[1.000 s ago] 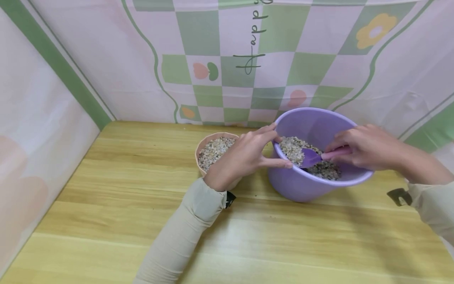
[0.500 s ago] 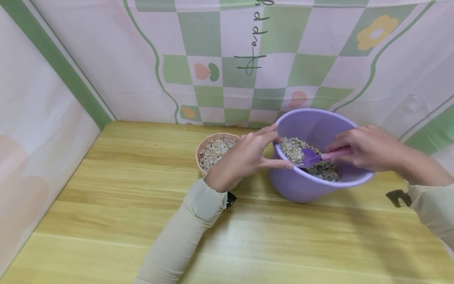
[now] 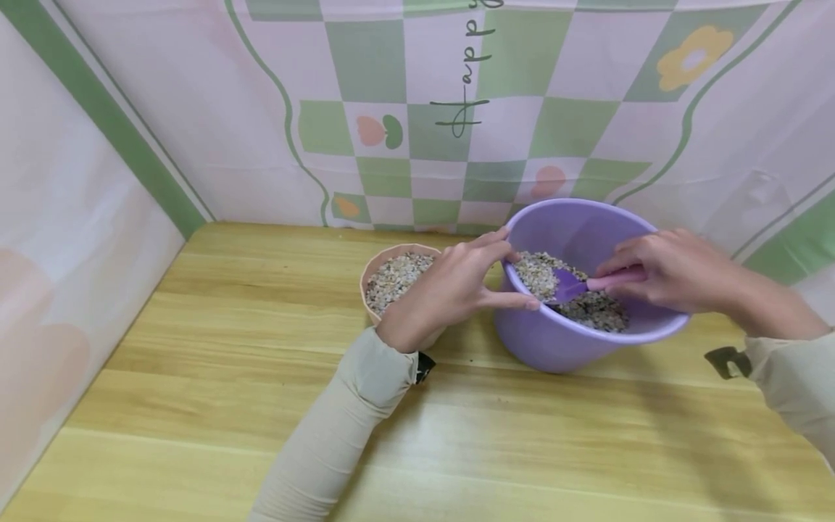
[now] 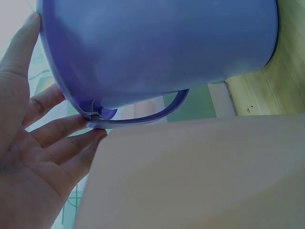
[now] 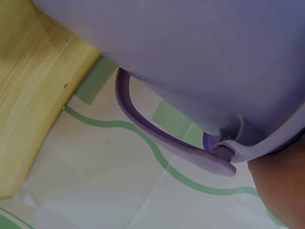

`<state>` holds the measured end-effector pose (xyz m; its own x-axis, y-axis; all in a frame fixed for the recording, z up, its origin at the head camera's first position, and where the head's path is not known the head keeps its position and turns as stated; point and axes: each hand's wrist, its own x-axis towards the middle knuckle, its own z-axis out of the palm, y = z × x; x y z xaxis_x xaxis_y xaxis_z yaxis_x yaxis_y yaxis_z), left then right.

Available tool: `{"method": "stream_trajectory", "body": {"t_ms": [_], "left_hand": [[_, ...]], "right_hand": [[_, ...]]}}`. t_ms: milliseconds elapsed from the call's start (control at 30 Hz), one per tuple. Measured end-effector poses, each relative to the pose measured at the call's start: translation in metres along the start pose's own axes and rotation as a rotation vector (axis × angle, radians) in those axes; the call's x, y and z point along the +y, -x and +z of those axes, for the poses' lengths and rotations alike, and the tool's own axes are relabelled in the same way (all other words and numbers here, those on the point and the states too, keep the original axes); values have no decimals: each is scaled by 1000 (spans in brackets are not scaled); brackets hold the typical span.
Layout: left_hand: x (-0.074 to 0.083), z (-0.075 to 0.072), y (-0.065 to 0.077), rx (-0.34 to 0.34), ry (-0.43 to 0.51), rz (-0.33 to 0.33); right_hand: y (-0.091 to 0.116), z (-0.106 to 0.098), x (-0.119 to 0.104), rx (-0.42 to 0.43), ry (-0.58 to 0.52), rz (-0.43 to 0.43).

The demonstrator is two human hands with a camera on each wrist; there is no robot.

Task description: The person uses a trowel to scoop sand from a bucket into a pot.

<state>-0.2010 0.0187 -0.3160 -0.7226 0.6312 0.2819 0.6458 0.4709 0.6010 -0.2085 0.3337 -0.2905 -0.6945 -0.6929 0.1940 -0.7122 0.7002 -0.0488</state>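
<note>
A purple bucket [image 3: 541, 348] stands on the wooden table, partly filled with small mixed pebbles [image 3: 596, 312]. My left hand [image 3: 457, 279] grips its left rim, thumb on the near side and fingertips over the edge farther back. My right hand [image 3: 678, 272] reaches over the right rim and holds the pink handle of a small toy shovel [image 3: 569, 286]. The shovel's purple blade is dug into the pebbles by the left wall. Under my left wrist sits a peach scalloped bowl [image 3: 368, 272] full of similar pebbles, its right side hidden by that hand.
The bucket's carrying handle [image 4: 147, 118] hangs down its far side, near the patterned backdrop [image 3: 437, 188]. In the left wrist view, the pale bowl wall fills the lower right. A few stray specks lie on the table [image 3: 457, 449].
The shovel has tipped slightly, with my right hand shifting a little to the left. My left hand keeps the same place on the rim, and the bucket and bowl stay put.
</note>
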Motion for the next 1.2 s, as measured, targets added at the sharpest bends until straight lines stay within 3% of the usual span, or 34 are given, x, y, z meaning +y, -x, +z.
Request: {"method": "stream_trajectory", "body": {"t_ms": [800, 1067, 1200], "left_hand": [[0, 0, 0, -10, -7, -23], [0, 1, 1, -3, 18, -23], [0, 1, 1, 4, 28, -15]], "right_hand": [[-1, 1, -2, 6, -50, 28], [2, 4, 4, 40, -38, -13], [2, 3, 3, 56, -46, 22]]}}
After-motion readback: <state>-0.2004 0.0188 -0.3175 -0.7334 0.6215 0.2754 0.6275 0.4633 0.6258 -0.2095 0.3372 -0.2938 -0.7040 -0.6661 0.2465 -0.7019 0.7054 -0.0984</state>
